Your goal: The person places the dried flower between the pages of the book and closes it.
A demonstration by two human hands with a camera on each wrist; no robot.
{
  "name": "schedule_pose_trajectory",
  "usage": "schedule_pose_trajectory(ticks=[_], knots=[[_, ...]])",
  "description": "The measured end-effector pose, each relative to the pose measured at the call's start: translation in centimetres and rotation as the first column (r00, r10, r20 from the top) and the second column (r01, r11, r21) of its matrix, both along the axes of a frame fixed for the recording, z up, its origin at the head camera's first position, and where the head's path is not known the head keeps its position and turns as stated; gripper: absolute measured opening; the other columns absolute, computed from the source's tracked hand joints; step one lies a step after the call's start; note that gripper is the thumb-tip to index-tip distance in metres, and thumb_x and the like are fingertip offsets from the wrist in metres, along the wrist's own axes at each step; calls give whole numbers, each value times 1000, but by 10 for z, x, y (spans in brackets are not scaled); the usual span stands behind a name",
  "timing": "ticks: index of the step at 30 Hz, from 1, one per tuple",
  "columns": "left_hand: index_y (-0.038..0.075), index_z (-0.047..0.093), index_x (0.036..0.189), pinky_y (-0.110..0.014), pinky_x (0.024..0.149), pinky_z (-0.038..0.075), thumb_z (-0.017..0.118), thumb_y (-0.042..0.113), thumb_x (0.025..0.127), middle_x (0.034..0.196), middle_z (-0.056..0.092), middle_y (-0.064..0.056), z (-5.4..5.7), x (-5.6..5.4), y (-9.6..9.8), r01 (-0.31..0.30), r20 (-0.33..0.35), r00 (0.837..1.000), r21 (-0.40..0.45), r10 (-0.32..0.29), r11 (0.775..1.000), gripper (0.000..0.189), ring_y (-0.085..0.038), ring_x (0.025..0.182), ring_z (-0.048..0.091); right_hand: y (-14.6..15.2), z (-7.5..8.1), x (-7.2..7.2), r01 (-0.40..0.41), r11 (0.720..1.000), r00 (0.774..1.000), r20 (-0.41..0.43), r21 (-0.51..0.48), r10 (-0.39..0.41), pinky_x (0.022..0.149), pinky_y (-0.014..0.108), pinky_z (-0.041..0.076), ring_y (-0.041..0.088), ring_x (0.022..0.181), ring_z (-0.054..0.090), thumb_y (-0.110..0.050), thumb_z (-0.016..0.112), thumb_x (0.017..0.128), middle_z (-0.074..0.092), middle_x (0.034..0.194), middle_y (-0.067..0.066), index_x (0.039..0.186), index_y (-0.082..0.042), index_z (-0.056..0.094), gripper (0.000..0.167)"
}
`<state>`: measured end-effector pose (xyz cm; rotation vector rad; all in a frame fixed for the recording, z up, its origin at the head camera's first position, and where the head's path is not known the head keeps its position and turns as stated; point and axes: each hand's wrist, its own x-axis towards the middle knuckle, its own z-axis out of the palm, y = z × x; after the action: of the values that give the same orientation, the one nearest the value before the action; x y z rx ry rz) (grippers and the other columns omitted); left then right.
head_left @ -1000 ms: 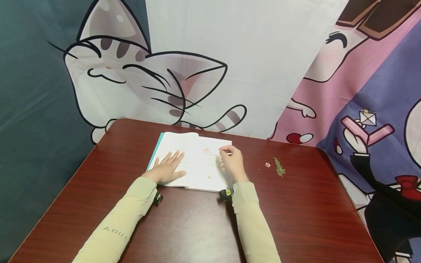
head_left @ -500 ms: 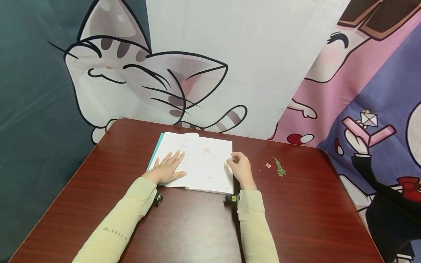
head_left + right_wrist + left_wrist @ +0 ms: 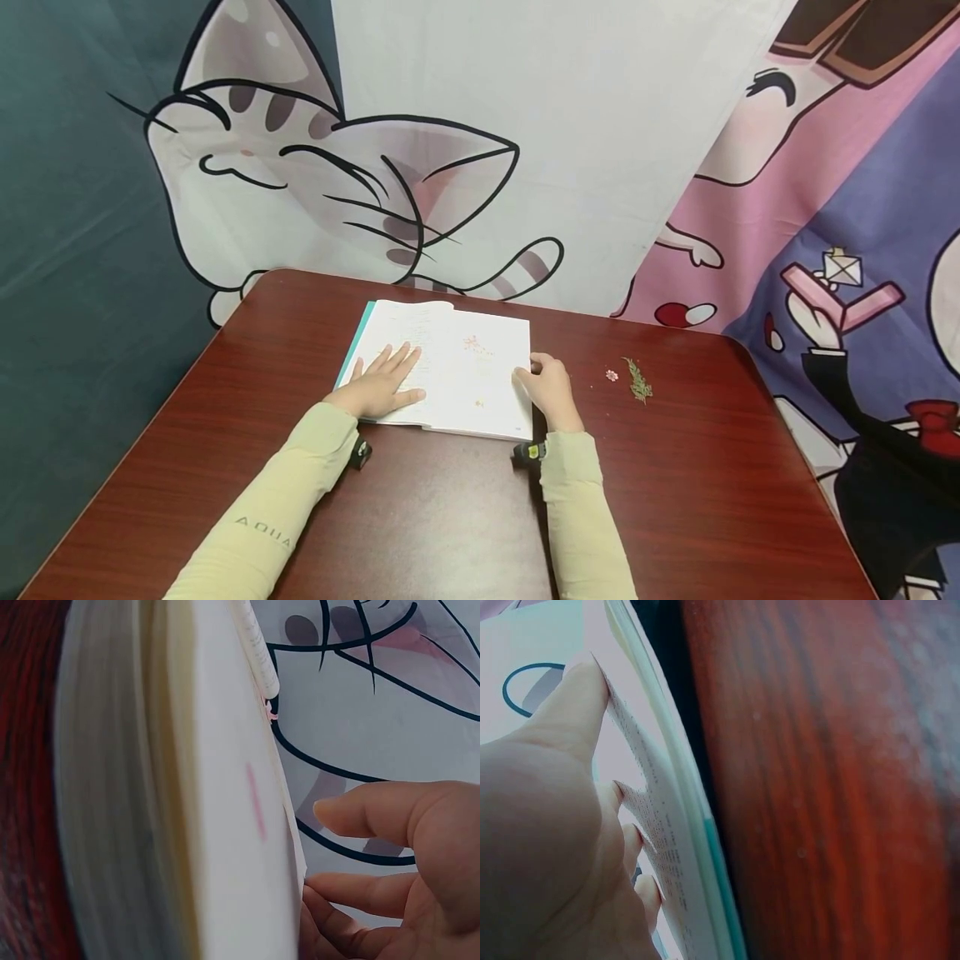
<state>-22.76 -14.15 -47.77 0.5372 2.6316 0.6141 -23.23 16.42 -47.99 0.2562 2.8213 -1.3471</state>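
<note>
An open book (image 3: 446, 375) with a teal cover edge lies on the brown table (image 3: 675, 483). My left hand (image 3: 382, 387) rests flat on its left page, fingers spread. On the right page are a small pink-orange sprig (image 3: 471, 342) and a tiny yellowish bit (image 3: 479, 404). At that page's right edge is my right hand (image 3: 551, 390). Seen from the right wrist, its fingertips (image 3: 319, 883) meet the edge of the top page while the thumb stands apart from it. The thick stack of pages (image 3: 112, 787) shows below.
To the right of the book lie a small pink flower (image 3: 612, 376) and a green fern-like sprig (image 3: 640, 381). A cloth backdrop (image 3: 585, 150) printed with cartoon figures hangs behind the table's far edge.
My right hand has moved from above the right page outward to the book's right edge and slightly down. The left hand has stayed in place.
</note>
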Motion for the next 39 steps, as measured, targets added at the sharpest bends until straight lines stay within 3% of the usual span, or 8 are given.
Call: schedule_pose_trajectory(ticks=[10,15,19,24,28,33,39], knots=[[12,9,164,-72,114,-9,44,61,102,170,2,-14,-1,-2,-1,7,-6,1000,-2,-7,1000,86,-41,154,-5,1,11,2,-1,1000,1000,2,-31,1,107,52,44,39,127,55,-15,64,96,59,133,27,141,6,53,51],[13,10,164,-72,114,-8,45,57,104,170,2,-14,-1,-1,0,9,-11,1000,-13,-9,1000,83,-41,155,-4,2,14,2,12,998,999,-34,-55,-14,94,46,50,33,109,59,-10,64,94,63,116,21,141,0,56,49],[12,10,164,-72,114,-7,46,56,104,170,3,-14,0,-1,0,9,-12,1000,-12,-10,1000,83,-41,154,-3,2,17,1,38,995,997,-60,-94,-44,81,39,48,26,93,56,-6,65,92,60,98,13,139,-1,58,48],[11,11,164,-72,114,-8,46,56,104,170,2,-15,-1,-2,0,3,-4,1000,-4,-3,1000,84,-42,154,-4,-1,21,1,75,980,992,-83,-183,-92,76,32,47,23,91,56,-11,62,94,64,100,13,133,-1,64,40],[11,11,164,-72,114,-8,46,56,104,170,2,-14,-1,-2,0,0,-1,1000,-12,0,1000,83,-41,154,-4,-4,25,3,68,947,982,-145,-314,-119,68,28,49,22,82,56,-9,57,99,65,97,15,127,-1,68,31],[12,11,164,-73,113,-8,45,57,103,170,2,-14,-2,-2,1,-4,-6,1000,-19,4,1000,83,-41,154,-3,-10,30,5,30,869,973,-183,-495,-138,62,27,51,18,71,58,-2,53,101,63,88,12,120,2,70,26],[13,10,164,-72,114,-9,44,59,103,170,1,-13,-4,-2,1,-4,4,1000,-15,4,1000,84,-41,155,-5,-20,21,2,-45,824,987,-153,-565,-51,68,23,53,10,80,64,-7,54,103,70,107,14,123,4,67,26]])
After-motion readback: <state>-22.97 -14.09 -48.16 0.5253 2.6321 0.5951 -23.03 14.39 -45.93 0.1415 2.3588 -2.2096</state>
